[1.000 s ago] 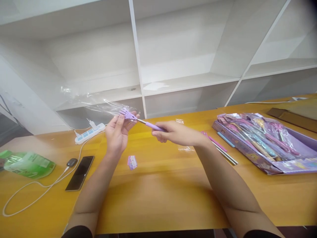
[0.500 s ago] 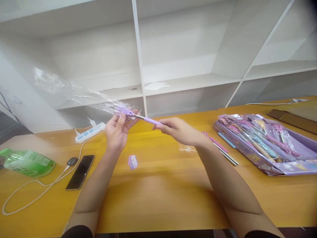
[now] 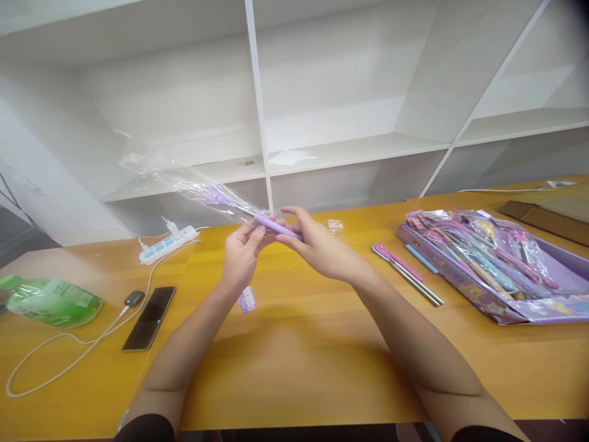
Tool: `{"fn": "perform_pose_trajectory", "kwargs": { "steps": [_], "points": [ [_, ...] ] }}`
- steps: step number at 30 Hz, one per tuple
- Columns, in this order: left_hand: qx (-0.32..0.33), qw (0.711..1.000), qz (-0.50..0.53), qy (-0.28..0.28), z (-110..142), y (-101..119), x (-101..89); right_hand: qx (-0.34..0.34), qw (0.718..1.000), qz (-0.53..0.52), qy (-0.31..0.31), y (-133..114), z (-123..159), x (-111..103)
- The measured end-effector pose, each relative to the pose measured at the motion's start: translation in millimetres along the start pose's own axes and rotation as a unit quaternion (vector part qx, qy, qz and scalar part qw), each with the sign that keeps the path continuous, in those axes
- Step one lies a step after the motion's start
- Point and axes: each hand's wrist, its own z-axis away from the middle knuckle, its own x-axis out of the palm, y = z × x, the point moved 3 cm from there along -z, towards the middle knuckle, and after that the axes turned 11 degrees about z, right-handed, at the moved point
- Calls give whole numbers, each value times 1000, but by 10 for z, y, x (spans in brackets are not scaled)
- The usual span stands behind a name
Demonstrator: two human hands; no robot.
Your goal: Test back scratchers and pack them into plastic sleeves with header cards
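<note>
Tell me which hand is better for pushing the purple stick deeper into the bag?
Probably the right hand: it's at the outer end of the purple stick, while the left hand pinches near the opening of the clear bag.

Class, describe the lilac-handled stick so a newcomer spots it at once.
Before the white shelving, a left hand and a right hand meet above the desk. Between them is the lilac-handled stick, one end inside clear plastic. Unlike the pair on the desk, it is held up.
</note>
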Motion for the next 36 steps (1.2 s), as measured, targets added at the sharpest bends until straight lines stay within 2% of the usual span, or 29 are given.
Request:
{"fn": "perform_pose_trajectory", "kwargs": {
  "steps": [6,11,14,17,20,22,25,31,34,36],
  "points": [
    [25,999,6,40,-114,177,-117,-41,997,-67,18,7,-1,-92],
    [-14,1000,2,17,-83,92,-78,-65,992,-79,69,-60,-19,-85],
    [-47,999,-5,-6,-15,-12,-24,-103,984,-1,143,-67,-45,-69],
    [-79,997,-3,-26,39,-78,13,-154,953,121,232,-56,-46,-61],
    [-101,994,8,-40,58,-81,38,-179,929,188,264,-49,-29,-61],
    [-109,993,21,-39,54,-67,48,-193,927,193,258,-60,-16,-61],
    [-110,993,28,-20,34,-66,40,-209,938,162,225,-96,-11,-32],
    [-87,996,-28,8,-20,-81,-37,-236,948,154,147,-105,-51,46],
    [-91,995,-48,7,-49,-37,-82,-282,939,167,100,-43,-73,27],
    [-91,994,-60,5,-65,-2,-108,-314,923,191,114,-5,-86,-2]
  ]
}}
